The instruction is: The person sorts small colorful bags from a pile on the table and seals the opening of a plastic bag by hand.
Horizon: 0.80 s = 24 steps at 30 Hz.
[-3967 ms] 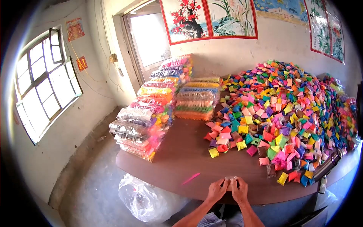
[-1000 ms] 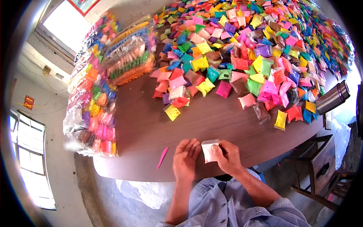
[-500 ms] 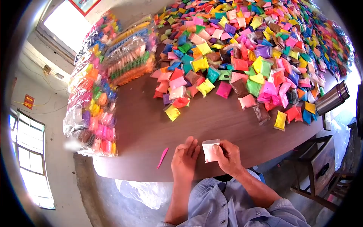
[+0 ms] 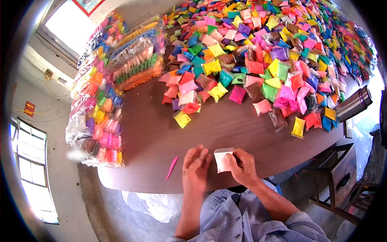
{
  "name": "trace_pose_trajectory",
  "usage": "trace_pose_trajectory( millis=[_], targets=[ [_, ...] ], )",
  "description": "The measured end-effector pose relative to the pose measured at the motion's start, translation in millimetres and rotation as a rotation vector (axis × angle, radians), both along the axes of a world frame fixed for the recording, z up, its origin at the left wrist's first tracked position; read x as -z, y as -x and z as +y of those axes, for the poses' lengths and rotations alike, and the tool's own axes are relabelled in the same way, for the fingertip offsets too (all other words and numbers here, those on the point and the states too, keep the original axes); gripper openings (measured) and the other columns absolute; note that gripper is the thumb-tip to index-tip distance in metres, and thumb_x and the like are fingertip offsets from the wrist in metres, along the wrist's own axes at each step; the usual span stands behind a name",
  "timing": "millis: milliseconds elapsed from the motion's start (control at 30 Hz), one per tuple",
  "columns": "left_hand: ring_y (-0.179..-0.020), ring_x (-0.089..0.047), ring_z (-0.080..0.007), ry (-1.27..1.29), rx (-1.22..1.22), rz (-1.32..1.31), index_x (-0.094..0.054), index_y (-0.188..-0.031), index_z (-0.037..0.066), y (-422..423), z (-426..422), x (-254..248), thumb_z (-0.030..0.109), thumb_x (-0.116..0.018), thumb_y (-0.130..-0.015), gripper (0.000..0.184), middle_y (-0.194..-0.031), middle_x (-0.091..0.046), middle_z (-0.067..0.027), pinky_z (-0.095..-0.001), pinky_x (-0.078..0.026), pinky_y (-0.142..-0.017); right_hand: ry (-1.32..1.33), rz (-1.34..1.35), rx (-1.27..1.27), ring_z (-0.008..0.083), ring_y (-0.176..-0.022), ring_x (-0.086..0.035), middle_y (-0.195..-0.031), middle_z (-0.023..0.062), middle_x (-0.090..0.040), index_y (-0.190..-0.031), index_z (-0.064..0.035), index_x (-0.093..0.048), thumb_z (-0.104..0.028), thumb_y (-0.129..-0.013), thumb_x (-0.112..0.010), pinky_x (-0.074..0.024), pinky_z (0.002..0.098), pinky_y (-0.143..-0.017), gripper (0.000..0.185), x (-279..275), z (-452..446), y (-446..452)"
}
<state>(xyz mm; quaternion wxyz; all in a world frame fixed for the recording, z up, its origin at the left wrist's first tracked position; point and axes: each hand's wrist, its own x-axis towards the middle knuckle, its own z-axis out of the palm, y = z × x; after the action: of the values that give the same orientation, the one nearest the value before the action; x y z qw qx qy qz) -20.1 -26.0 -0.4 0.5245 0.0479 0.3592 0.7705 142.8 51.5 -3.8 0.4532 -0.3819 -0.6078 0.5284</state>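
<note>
Between thumb and fingers, my right hand (image 4: 243, 167) pinches a small clear packet with white contents (image 4: 223, 161), held upright over the table's front part. My left hand (image 4: 196, 167) is raised to the left of the packet, palm up, fingers slightly curled and apart, with nothing in it. A gap separates it from the packet. Left of my left hand, a thin pink plastic tool (image 4: 172, 167) lies on the brown table (image 4: 149, 137).
A big heap of small colourful packets (image 4: 278, 60) covers the back and right. Long clear bags of packets (image 4: 96, 113) are stacked at the left. A metal flask (image 4: 354, 104) lies at the right edge. A wooden stool (image 4: 340, 173) stands at the lower right.
Since the oldest frame, the view has tilted down and my hands have parted, the packet staying in my right hand. Over the last second, my left fingers shifted slightly; my right hand is nearly still.
</note>
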Motion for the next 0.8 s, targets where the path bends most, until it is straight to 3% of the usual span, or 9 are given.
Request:
trace_pose_trajectory(
  millis=[167,300,567,800],
  targets=[
    [-0.121,-0.065,-0.0263,0.049,-0.038,0.066,-0.065,-0.128,0.008,-0.5,0.5,5.9,-0.012,-0.064,-0.090,0.043,-0.141,-0.062,-0.0134,-0.0416,-0.051,-0.110,-0.028,-0.008,-0.004,0.0127,-0.060,-0.056,-0.070,0.0101,-0.063,-0.090,0.0013,-0.067,-0.016,-0.099,-0.068,-0.0461,0.0318,-0.055,0.020,0.5,0.2,-0.8],
    [-0.118,-0.066,-0.0252,0.056,-0.042,0.077,-0.065,-0.128,0.007,-0.3,1.4,6.1,-0.012,-0.065,-0.090,0.043,-0.141,-0.062,-0.0136,-0.0407,-0.051,-0.109,-0.045,-0.025,-0.007,0.0140,-0.062,-0.058,-0.073,0.0111,-0.064,-0.092,0.0019,-0.067,-0.015,-0.099,-0.068,-0.0464,0.0316,-0.055,0.019,-1.0,0.9,-1.3],
    [-0.136,-0.056,-0.0265,0.019,-0.005,0.086,-0.066,-0.127,0.007,1.0,1.3,7.2,-0.016,-0.061,-0.088,0.045,-0.145,-0.060,-0.0124,-0.0384,-0.054,-0.105,-0.009,-0.022,-0.001,0.0138,-0.061,-0.057,-0.073,0.0105,-0.063,-0.090,0.0018,-0.067,-0.015,-0.099,-0.068,-0.0463,0.0315,-0.055,0.019,-1.8,-0.1,-1.0],
    [-0.138,-0.055,-0.0261,0.026,0.009,0.099,-0.066,-0.125,0.007,1.5,1.7,7.0,-0.017,-0.060,-0.088,0.045,-0.147,-0.059,-0.0121,-0.0383,-0.054,-0.104,-0.009,-0.018,-0.001,0.0137,-0.060,-0.056,-0.072,0.0109,-0.063,-0.089,0.0018,-0.066,-0.016,-0.099,-0.069,-0.0457,0.0321,-0.054,0.020,-3.3,0.4,-0.6]
  ],
)
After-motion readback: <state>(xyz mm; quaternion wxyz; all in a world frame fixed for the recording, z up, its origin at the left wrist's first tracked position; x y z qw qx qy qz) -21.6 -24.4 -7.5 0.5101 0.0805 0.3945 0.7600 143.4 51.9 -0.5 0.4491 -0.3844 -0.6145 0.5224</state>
